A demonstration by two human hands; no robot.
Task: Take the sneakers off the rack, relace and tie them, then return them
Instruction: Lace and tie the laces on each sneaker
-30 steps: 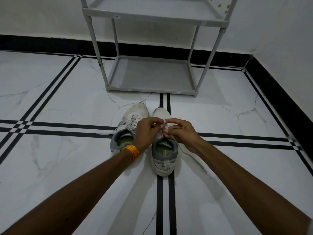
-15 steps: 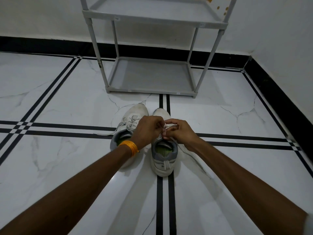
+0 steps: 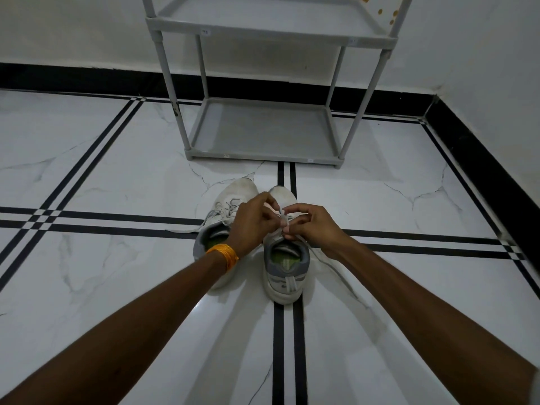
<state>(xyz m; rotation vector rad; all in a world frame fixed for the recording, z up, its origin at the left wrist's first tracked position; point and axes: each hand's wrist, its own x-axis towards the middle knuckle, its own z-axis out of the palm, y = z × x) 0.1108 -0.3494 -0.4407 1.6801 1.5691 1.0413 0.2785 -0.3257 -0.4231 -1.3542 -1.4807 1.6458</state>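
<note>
I see two white sneakers standing side by side on the floor (image 3: 87,176), glossy white marble-look tile with thin grey veins and paired black inlay lines. The right sneaker (image 3: 285,276) has a smooth rounded toe, a grey padded collar, a greenish insole and a pull strip down the heel; the left sneaker (image 3: 233,197), of the same make, lies partly under my wrist. Both run lengthwise away from me, heels toward me and toes toward the rack (image 3: 263,130), the left one angled a little to the right at the toe. The rack is a light grey frame of round tubes with flat matte shelves, standing against the white wall just past the toes, both visible shelves bare.

My left hand (image 3: 251,223) and right hand (image 3: 314,226) meet over the right sneaker's tongue, fingers curled and pinching the thin white lace (image 3: 282,213) between them. One loose lace end trails on the tile to the right. An orange thread band (image 3: 223,254) wraps my left wrist.
</note>
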